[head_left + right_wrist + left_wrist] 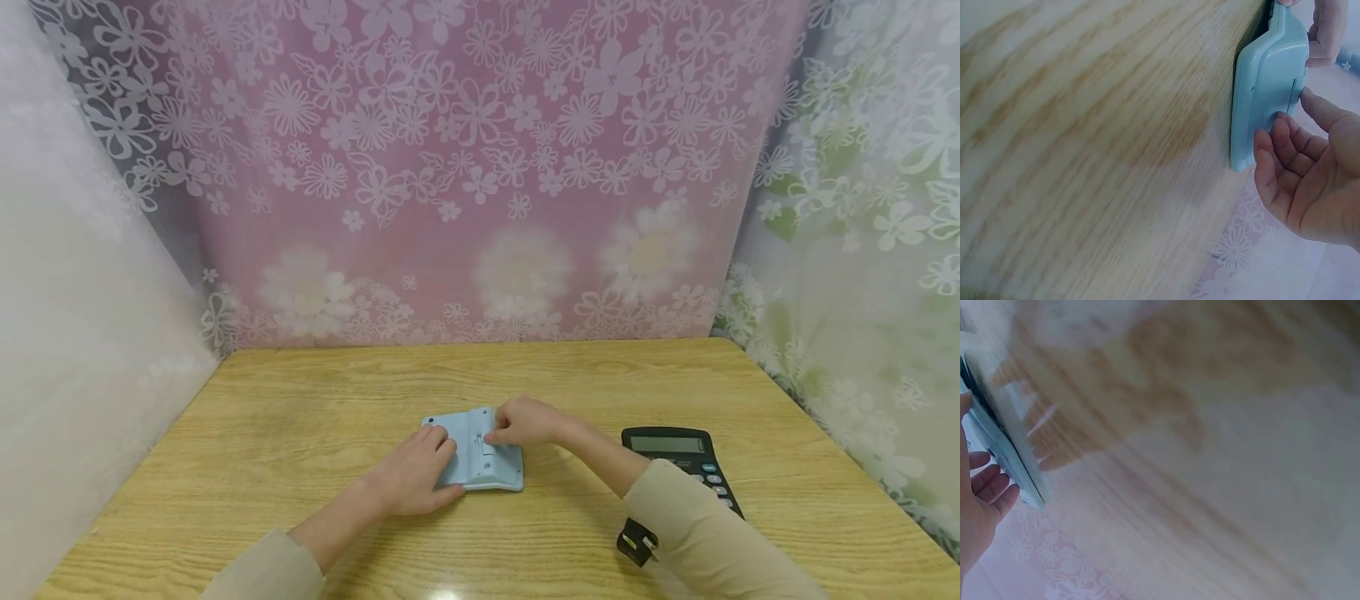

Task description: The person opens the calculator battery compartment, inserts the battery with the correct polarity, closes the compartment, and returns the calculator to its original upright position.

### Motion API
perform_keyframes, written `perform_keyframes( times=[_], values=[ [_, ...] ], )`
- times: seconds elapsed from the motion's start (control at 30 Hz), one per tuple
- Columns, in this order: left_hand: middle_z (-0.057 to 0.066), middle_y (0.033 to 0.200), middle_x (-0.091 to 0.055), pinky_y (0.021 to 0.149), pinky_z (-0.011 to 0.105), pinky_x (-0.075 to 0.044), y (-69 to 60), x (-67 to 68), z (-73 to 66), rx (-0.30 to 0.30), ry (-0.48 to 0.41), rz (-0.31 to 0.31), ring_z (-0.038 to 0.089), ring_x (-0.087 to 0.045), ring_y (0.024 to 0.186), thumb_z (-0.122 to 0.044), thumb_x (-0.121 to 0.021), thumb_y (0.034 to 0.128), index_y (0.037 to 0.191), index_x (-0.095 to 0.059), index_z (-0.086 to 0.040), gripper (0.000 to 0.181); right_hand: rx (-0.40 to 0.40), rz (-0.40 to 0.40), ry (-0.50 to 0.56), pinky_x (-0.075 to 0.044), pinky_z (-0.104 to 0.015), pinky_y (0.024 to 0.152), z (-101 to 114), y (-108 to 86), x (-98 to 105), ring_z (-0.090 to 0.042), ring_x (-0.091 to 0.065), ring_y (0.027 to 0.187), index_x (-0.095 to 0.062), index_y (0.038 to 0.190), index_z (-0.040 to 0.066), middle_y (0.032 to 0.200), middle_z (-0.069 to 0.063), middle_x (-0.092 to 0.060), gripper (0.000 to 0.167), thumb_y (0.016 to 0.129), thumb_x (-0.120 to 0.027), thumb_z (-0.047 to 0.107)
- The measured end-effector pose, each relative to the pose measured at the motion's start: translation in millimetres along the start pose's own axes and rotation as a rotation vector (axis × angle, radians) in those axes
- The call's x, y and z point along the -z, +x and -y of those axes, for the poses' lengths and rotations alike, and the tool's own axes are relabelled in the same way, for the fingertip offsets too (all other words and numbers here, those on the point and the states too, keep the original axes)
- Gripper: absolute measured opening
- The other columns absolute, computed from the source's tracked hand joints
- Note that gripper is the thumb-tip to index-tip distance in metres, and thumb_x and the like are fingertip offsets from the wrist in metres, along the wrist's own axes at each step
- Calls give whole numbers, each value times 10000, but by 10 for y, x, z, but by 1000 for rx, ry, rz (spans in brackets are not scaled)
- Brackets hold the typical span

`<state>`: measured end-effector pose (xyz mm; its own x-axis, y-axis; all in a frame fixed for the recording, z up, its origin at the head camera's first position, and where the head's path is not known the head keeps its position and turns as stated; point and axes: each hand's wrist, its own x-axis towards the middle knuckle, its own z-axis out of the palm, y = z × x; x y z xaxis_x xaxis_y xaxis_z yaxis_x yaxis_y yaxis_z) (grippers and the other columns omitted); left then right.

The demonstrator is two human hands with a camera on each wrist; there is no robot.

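Note:
A light blue calculator [457,471] lies with its back up on the table, a raised ridge and a battery cover [489,448] showing. My left hand [416,471] holds its left side, fingers bent on the back and thumb along the near edge. At the ridge, my right hand [528,421] has its thumb on the battery cover. The right wrist view shows the curled fingers of this hand [1316,169] against the side of the calculator [1272,94]. In the left wrist view, only part of the left hand [985,494] and the calculator's edge [1007,450] appear.
A black calculator [667,442] lies face up to the right, partly hidden under my right forearm. Near that sleeve is a small black piece [633,546] with yellow-green and silver parts. The wooden table [315,392] ends at flowered curtains [450,208] behind and at both sides.

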<state>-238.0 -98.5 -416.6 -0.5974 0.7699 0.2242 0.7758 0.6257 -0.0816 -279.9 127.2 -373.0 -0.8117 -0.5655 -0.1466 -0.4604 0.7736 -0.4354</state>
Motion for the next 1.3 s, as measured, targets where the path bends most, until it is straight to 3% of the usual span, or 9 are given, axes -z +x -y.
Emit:
perform_keyframes(
  times=[0.33,0.6,0.97,1.3],
  values=[
    [1,874,-382,680,257,-324,3,23,0,5,-10,10,140,-339,770,-472,-563,877,948,-516,-86,395,-36,44,72,-337,-201,490,-20,43,-10,-86,-421,505,-585,684,78,602,-59,-567,282,900,-618,256],
    [-2,874,-383,679,253,-324,1,30,-6,3,-11,17,138,-337,769,-474,-561,878,952,-520,-87,396,-90,60,94,-356,-211,486,-17,35,-13,-100,-431,513,-562,681,78,603,-56,-562,298,901,-615,273],
    [-4,877,-382,683,254,-328,-1,37,0,-2,-24,16,139,-340,773,-459,-564,882,954,-522,-86,382,-165,100,128,-476,-303,505,-30,61,-4,-158,-513,543,-578,715,81,617,-49,-562,292,896,-619,306],
    [-7,869,-366,667,251,-334,8,39,-11,10,-10,43,137,-339,770,-525,-595,838,949,-510,-89,458,-114,92,112,-428,-242,490,-36,24,3,-130,-490,533,-579,722,82,649,-66,-584,296,900,-611,316]
  ],
)
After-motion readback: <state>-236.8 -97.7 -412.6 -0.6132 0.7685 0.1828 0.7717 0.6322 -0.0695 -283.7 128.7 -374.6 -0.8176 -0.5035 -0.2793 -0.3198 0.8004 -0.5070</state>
